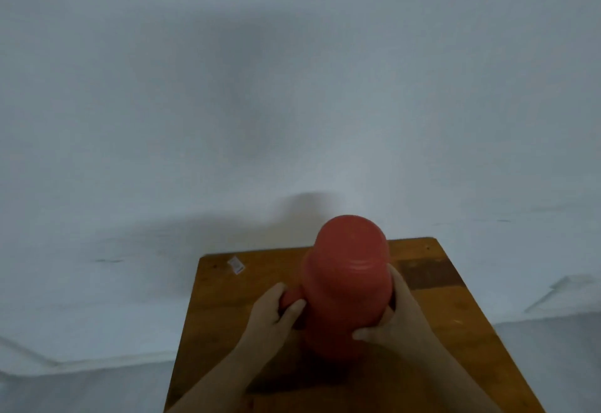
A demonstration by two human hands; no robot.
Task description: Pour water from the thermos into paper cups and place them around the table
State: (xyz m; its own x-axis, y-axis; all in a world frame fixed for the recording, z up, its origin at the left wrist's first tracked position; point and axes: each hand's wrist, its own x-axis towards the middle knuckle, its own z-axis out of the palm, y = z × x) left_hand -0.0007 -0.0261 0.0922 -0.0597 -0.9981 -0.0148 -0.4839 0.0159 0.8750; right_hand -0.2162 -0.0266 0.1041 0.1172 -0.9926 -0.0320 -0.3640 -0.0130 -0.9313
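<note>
thermos (pixel 348 295) upright on surface (pixel 221 286), lid on. left hand (pixel 276 310) grips its handle, right hand (pixel 390 312) clasps the body. no cups in view. next, probably: uncap, find cups.

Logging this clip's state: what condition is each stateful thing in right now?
Red plastic thermos: upright on the table, cap on, held by both hands.
Left hand: fingers curled round the thermos handle.
Right hand: grips the thermos body.
Brown wooden table: bears the thermos; no paper cups visible.
</note>
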